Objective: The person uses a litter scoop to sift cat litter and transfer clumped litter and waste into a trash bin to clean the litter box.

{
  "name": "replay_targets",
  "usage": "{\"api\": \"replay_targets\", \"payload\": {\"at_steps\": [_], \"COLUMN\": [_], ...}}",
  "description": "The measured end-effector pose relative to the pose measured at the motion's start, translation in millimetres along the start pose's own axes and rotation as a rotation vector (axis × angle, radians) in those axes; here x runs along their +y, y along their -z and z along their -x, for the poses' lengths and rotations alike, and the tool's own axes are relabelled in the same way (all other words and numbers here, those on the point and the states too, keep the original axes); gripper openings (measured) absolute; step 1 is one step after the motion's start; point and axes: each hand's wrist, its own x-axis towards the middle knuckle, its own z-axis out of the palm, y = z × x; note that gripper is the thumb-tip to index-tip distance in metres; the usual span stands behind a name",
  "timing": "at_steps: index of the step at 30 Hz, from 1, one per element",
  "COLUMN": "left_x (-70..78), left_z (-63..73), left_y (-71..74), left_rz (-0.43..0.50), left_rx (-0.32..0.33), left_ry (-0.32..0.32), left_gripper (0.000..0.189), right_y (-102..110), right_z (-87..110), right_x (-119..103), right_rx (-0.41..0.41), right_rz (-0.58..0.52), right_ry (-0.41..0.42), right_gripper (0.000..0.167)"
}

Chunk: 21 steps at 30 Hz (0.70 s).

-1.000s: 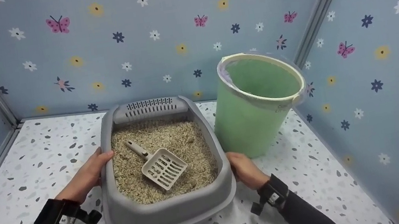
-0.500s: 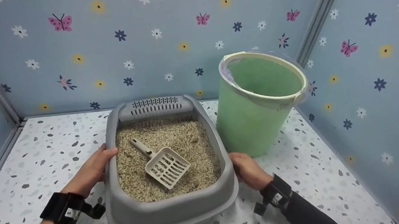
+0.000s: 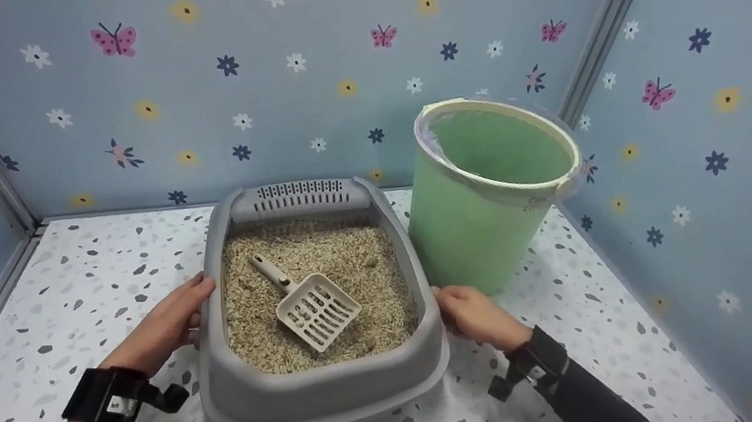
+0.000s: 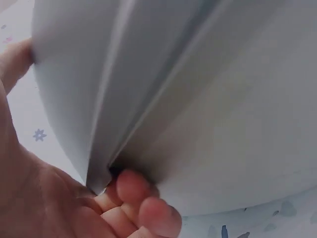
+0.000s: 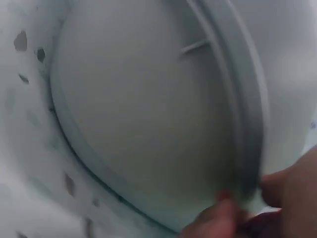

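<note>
A grey litter box [image 3: 329, 398] filled with tan granular litter [image 3: 292, 241] stands in the middle of the table. On the litter lies a beige slotted litter scoop [image 3: 320, 312], its handle pointing back and left. My left hand [image 3: 164, 327] is at the box's left side, the thumb against the outer rim. In the left wrist view, its fingers [image 4: 133, 186] curl under the rim's lip. Against the right side is my right hand [image 3: 475, 315]; the right wrist view shows blurred, bent fingers [image 5: 218, 218] at the rim's underside.
Close to the box's right side stands a green waste bin [image 3: 476, 241] with a cream rim and a clear liner. Flower-patterned panels [image 3: 305, 125] close off the back and both sides. The table [image 3: 98, 272] has a speckled white top.
The litter box has shifted slightly back and right, with the scoop inside it. My left thumb has slid from over the rim to its outer edge. My right wrist has moved a little right.
</note>
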Motion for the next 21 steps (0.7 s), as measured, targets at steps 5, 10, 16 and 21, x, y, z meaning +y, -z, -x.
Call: {"api": "replay_targets", "payload": {"at_steps": [5,10,16,21], "left_x": [5.3,14.1,12.7,10.8], "left_z": [8.2,9.5,9.1,6.7], "left_y": [-0.1,-2.6,-8.1,-11.1], "left_rz": [-0.04,-0.124,-0.077,-0.09], "left_rx": [0.015,0.045,0.05,0.057], "left_ry": [0.028,0.095,0.131,0.115], "left_gripper": [0.084,0.097,0.1,0.102], "right_y": [21.1,28.4,0.7,-43.5], "right_z": [15.2,6.3,-49.2,-93.4], "right_x": [-55.5,-123.1,-183.4,-197.5], "right_rx": [0.125,0.067,-0.217,-0.387], "right_rz": [0.41,0.468,0.686,1.057], "right_ry": [0.159,0.352,0.466,0.589], "right_gripper": [0.032,0.026,0.021,0.018]}}
